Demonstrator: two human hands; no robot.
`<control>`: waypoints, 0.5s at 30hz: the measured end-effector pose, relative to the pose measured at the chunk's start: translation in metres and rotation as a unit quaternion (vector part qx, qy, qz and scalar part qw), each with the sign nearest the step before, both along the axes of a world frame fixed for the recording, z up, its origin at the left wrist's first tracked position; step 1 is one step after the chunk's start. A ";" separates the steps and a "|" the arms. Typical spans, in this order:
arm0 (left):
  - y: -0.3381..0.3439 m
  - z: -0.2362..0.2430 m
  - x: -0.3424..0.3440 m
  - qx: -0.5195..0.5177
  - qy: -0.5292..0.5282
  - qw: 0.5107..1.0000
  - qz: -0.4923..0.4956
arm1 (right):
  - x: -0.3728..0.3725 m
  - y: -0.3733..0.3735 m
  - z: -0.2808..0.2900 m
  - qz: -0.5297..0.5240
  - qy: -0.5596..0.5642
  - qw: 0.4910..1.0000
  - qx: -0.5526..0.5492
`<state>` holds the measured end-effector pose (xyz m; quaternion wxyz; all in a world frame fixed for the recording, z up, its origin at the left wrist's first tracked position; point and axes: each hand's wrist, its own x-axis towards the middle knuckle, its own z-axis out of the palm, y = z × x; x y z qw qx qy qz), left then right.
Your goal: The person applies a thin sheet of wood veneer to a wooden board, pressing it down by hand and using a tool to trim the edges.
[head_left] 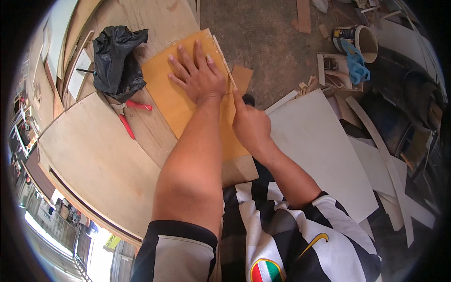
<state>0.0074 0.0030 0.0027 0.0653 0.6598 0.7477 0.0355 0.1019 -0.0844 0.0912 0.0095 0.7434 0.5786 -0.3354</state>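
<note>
1. Here's the yellow board (162, 80), aslant on the counter (164, 19), its right edge facing the floor (272, 47).
2. My left hand (204, 83) is flat on top, fingers spread, grasping nothing; that pressure, I'd judge, keeps the board from sliding.
3. Over at the right edge, my right hand (251, 123) has its fingers curled, near the end of a pale strip (224, 60); a dark knob (249, 99) shows behind, but I can't tell what I'm grasping.
4. Room outward: floor beyond the strip, so my knuckles seem free there; the white panel (324, 150) spreads beside my right wrist.
5. Leftward looks tighter: bag (120, 61) just beside the board, red-handled pliers (140, 106) near.
</note>
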 end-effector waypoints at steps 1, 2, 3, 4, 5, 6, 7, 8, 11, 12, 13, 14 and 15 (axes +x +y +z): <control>0.000 -0.001 -0.001 -0.011 -0.009 1.000 -0.001 | 0.001 -0.004 0.000 -0.004 0.003 1.000 -0.008; 0.000 -0.001 -0.001 -0.021 -0.018 1.000 -0.001 | 0.001 -0.006 -0.001 -0.008 0.005 1.000 -0.015; 0.003 -0.001 0.001 -0.019 -0.019 1.000 -0.001 | 0.000 -0.001 -0.008 -0.008 0.004 1.000 -0.013; 0.004 0.001 0.003 -0.025 -0.012 1.000 -0.002 | -0.004 0.007 -0.016 -0.014 0.004 1.000 0.005; 0.003 0.002 0.005 -0.031 -0.005 1.000 -0.004 | -0.005 0.011 -0.020 -0.021 0.004 1.000 0.023; 0.002 0.001 0.001 -0.030 -0.001 1.000 -0.001 | -0.005 0.006 -0.014 -0.018 0.008 1.000 0.024; 0.000 -0.001 -0.001 -0.021 -0.009 1.000 0.001 | -0.002 -0.002 -0.001 -0.007 0.009 1.000 -0.012; 0.000 -0.003 -0.003 -0.013 -0.016 1.000 0.003 | -0.002 -0.006 0.005 0.005 0.010 0.999 -0.048; 0.000 -0.001 0.000 -0.020 -0.009 1.000 0.003 | -0.001 -0.004 0.000 -0.018 0.031 0.999 -0.004; 0.001 0.001 0.002 -0.021 -0.010 1.000 0.001 | -0.002 0.000 -0.006 -0.020 0.030 0.999 -0.004; 0.003 0.002 0.003 -0.019 -0.006 1.000 -0.001 | -0.005 0.007 -0.018 -0.017 0.018 0.999 0.034; 0.003 0.002 0.004 -0.016 -0.002 1.000 -0.003 | -0.006 0.009 -0.025 -0.013 0.006 0.997 0.073; 0.001 0.001 0.002 -0.018 -0.001 1.000 -0.004 | -0.007 0.000 -0.019 -0.015 0.006 0.997 0.071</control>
